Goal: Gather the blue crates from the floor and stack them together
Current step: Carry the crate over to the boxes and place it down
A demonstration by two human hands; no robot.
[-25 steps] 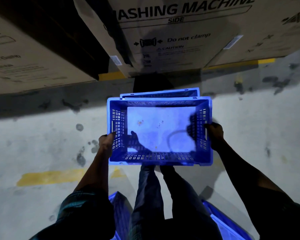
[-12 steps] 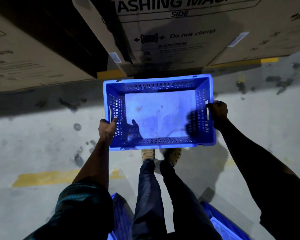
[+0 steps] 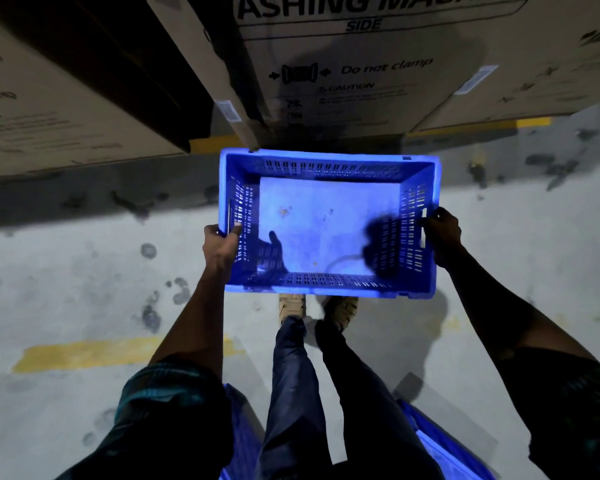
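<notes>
Floor (image 3: 66,289): pale concrete, dark stains, worn yellow lines (image 3: 94,355). Far side: large cardboard boxes (image 3: 378,64), one printed "Do not clamp" and "SIDE", white labels (image 3: 475,79). Light dim, hard shadows along the boxes' base.

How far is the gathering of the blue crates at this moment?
In hand: both hands, left hand and right hand, grip the short sides of one empty blue crate near the cardboard box. Whether it rests on another crate cannot be told. Left: more blue crates show behind the legs, apart from it. Nothing visibly finished yet.
</notes>
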